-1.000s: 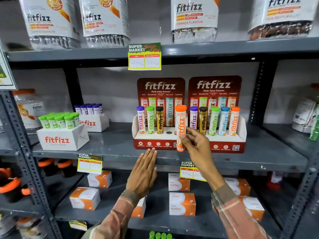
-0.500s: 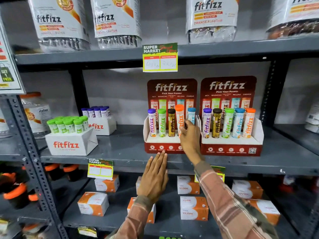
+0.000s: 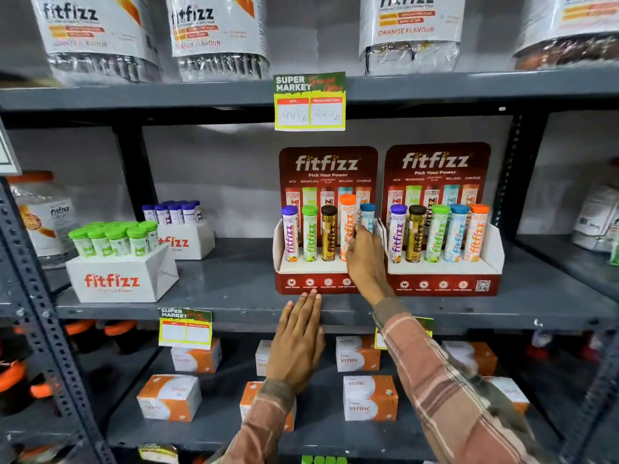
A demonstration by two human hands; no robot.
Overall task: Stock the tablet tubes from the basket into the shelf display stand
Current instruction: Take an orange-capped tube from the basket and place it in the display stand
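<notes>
Two red fitfizz display stands sit side by side on the middle shelf. The left stand point(image 3: 313, 283) holds purple, green, brown, orange and blue tubes. My right hand point(image 3: 366, 262) grips the orange-capped tube point(image 3: 347, 214), which stands upright in the left stand's fourth slot, a bit higher than its neighbours. A blue-capped tube point(image 3: 367, 216) stands right of it, partly hidden by my fingers. My left hand point(image 3: 296, 339) lies flat with fingers together against the shelf edge below the left stand. The right stand point(image 3: 445, 283) holds several tubes. The basket is out of view.
White fitfizz boxes with green-capped tubes point(image 3: 114, 241) and purple-capped tubes point(image 3: 174, 212) stand at the left of the shelf. Price tags point(image 3: 310, 102) hang from shelf edges. Large jars point(image 3: 410, 31) fill the top shelf; orange-and-white vizinc cartons point(image 3: 370, 398) lie on the lower shelf.
My right hand carried the orange-capped tube from in front of the stand up into the left stand's fourth slot. A blue-capped tube now shows in the fifth slot. My left hand stayed at the shelf edge.
</notes>
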